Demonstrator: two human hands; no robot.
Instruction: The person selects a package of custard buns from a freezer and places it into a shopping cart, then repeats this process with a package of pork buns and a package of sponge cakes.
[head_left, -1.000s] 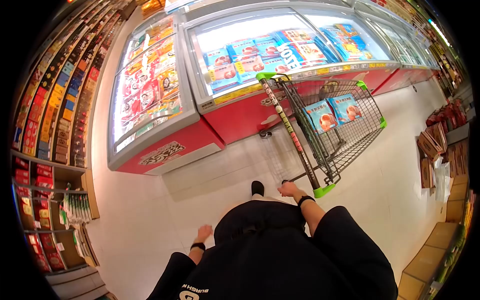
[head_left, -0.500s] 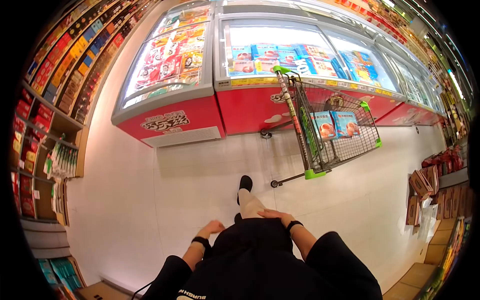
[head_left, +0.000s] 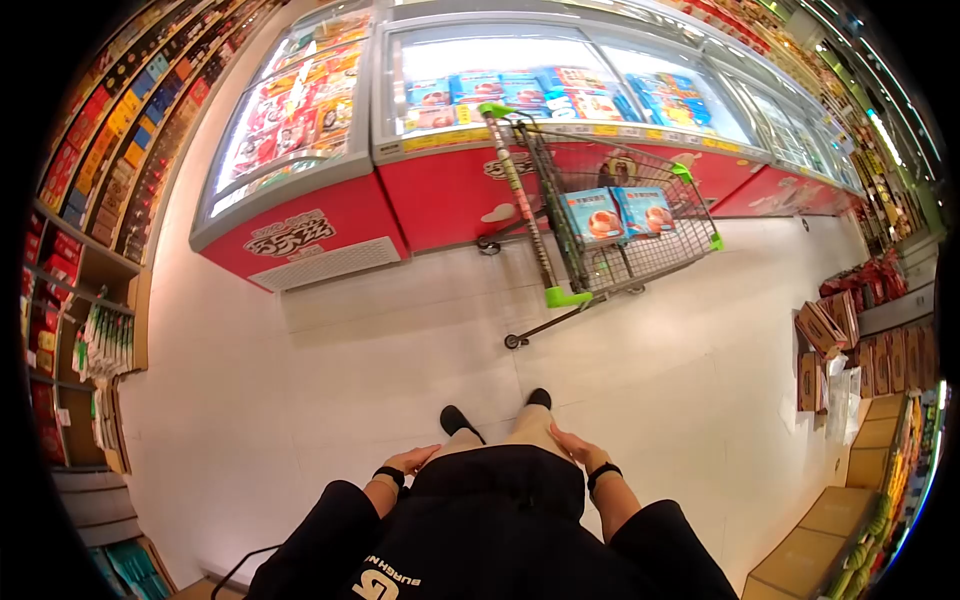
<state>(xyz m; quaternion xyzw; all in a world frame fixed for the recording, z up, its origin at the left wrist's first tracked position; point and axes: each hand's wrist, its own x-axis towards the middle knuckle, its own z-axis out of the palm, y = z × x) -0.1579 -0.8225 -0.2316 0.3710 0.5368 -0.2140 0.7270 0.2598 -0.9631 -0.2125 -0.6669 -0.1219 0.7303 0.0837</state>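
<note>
My left hand (head_left: 411, 460) rests by my left thigh, holding nothing, fingers stretched out. On the other side, my right hand (head_left: 580, 447) lies against my right thigh, also with fingers extended and nothing in it. Both wrists wear dark bands. Ahead of me stands a wire shopping cart (head_left: 660, 255) with green corners, its handle (head_left: 522, 205) towards the left and out of my hands' reach. Two blue boxes with round pictured food, a left box (head_left: 597, 217) and a right box (head_left: 645, 212), stand side by side in it.
A red chest freezer (head_left: 440, 200) with blue packs runs behind the cart; another freezer (head_left: 300, 235) with colourful packs adjoins it at left. Shelves (head_left: 110, 270) line the left side. Brown cartons (head_left: 825, 325) are stacked at right.
My view has shifted, and the cart and freezers now sit further left and higher. My feet are now side by side, and my left hand has come against my thigh.
</note>
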